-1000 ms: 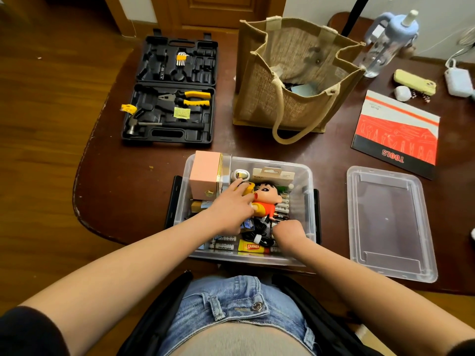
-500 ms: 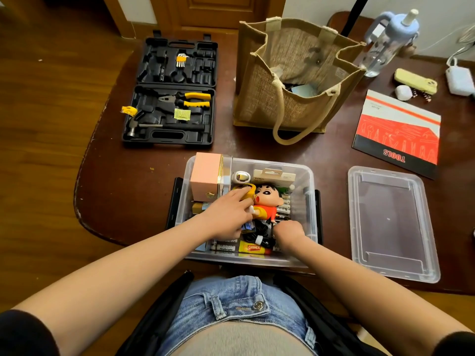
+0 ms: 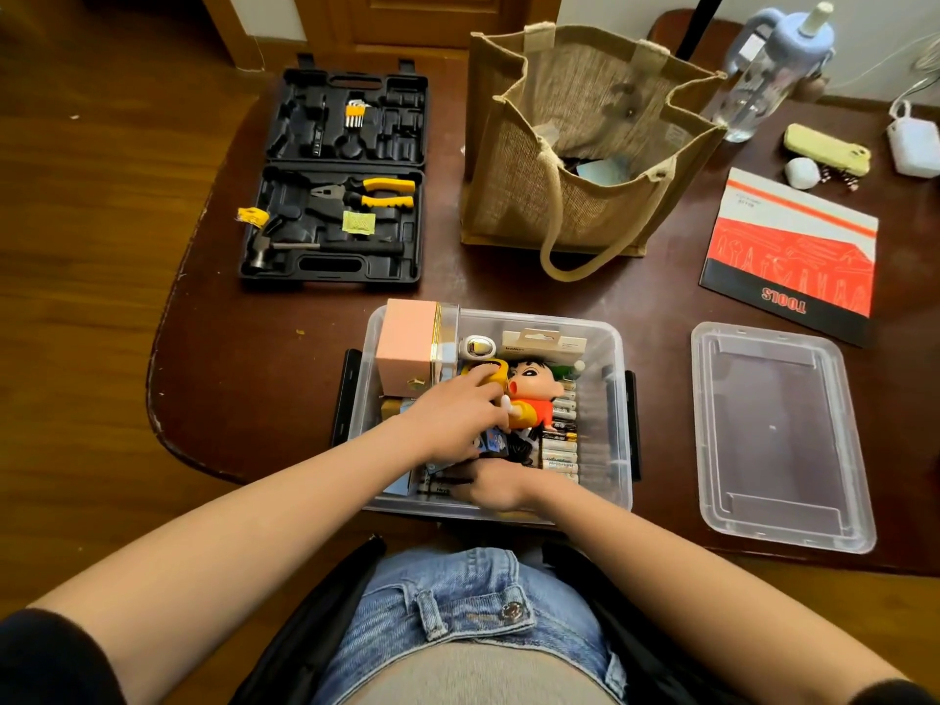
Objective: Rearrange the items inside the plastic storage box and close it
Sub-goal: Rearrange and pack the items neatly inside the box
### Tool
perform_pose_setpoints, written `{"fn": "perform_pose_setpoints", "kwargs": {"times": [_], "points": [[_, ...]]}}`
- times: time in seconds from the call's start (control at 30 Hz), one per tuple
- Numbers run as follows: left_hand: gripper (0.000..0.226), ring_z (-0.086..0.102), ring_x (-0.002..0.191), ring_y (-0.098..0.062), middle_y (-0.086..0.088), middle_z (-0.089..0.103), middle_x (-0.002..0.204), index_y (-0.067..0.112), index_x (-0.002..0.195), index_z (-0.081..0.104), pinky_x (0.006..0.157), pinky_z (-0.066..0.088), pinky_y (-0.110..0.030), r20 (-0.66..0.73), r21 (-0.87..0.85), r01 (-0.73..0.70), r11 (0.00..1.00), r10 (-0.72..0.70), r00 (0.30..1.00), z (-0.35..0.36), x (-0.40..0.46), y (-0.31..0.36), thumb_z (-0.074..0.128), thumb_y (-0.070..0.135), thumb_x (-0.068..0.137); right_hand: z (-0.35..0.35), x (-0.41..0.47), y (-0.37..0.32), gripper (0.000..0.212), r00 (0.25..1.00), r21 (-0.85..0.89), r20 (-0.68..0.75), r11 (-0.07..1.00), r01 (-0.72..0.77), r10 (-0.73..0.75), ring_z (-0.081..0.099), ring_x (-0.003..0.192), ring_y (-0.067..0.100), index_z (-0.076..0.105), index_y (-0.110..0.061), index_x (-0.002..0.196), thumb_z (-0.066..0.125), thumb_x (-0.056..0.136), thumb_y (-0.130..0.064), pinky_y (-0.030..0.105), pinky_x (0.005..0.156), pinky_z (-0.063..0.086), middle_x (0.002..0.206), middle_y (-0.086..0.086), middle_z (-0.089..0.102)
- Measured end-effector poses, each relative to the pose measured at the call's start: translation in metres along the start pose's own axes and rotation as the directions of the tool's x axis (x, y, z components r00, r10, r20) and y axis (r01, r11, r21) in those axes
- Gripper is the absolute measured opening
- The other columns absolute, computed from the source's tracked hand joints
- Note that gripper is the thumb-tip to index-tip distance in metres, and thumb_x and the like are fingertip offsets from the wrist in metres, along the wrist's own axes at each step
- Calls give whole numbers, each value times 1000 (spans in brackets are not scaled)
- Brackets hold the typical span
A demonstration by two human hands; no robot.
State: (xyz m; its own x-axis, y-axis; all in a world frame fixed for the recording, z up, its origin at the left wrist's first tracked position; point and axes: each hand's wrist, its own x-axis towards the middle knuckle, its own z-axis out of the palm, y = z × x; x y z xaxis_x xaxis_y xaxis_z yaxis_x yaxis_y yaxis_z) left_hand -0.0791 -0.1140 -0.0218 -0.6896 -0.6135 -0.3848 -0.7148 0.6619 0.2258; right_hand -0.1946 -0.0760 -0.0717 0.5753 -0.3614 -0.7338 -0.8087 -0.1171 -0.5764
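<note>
Both hands are down inside the clear storage box (image 3: 605,445), which sits at the near edge of the dark wooden table (image 3: 254,379). The left hand (image 3: 452,417) lies over the middle of the contents, fingers stretched toward a yellow piece just left of the cartoon doll (image 3: 534,399); whether it grips anything I cannot tell. The right hand (image 3: 496,485) is at the near wall, knuckles up, fingers curled among the small items there, and what it holds, if anything, is hidden. A pink box (image 3: 407,343) stands upright in the far left corner, poking above the rim. A row of batteries (image 3: 559,445) lines the right side beside the doll. A white card pack (image 3: 544,343) leans along the far wall. The lid (image 3: 778,435) lies flat on the table to the right, apart from the box. Farther off: an open black tool case (image 3: 335,180) far left, a jute bag (image 3: 585,145) in the middle, a red booklet (image 3: 793,251) far right.
</note>
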Motion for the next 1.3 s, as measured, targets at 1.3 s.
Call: {"fn": "perform_pose_setpoints", "kwargs": {"times": [1.3], "points": [[30,51,91,-22,-3,55,93,14,80,65,67,32,-30,-31,49,31,998,-30,999,-26,24,4,54,41,88,-76,-72,41,17,842,346,-372,900,-265,390,49,73,18,57,-9,88,47,98,-19,26,57,37,81,5,55]]}}
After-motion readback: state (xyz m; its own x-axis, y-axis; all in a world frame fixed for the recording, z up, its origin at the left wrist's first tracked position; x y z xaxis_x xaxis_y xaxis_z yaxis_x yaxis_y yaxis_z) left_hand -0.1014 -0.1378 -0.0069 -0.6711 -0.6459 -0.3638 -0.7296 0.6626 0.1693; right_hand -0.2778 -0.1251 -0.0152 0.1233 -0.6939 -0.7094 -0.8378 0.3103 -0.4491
